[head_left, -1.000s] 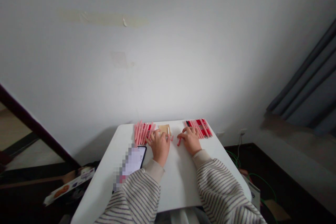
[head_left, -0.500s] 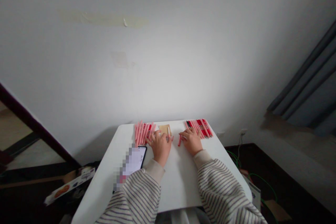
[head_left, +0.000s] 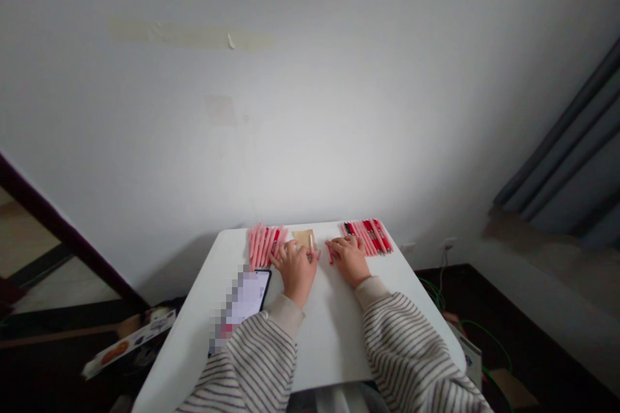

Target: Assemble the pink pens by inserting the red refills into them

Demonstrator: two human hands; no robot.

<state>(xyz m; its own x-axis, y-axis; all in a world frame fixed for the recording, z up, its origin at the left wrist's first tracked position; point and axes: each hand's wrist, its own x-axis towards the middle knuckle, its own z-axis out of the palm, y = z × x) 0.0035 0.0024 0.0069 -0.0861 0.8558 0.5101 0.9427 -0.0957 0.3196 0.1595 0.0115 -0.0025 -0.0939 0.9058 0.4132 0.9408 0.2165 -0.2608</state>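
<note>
Two rows of pink pens lie side by side at the far edge of the white table point(head_left: 329, 342). The left group point(head_left: 264, 245) sits just beyond my left hand point(head_left: 295, 269), and the right group, with more red and black parts point(head_left: 369, 236), lies beyond my right hand point(head_left: 349, 261). Between them is a small cardboard piece point(head_left: 304, 239). My left fingers hold a slim pale pen part point(head_left: 311, 246) upright over it. A single pink pen point(head_left: 330, 253) pokes out from under my right fingers, apparently gripped. Both hands partly hide the pens.
A smartphone with a pixelated screen point(head_left: 245, 303) lies on the table near my left forearm. Striped sleeves cover both arms. A printed box point(head_left: 128, 335) lies on the floor to the left, and green cable point(head_left: 484, 335) runs on the floor to the right.
My right hand has slid up and toward my left hand, carrying the pink pen with it. My left hand has barely moved.
</note>
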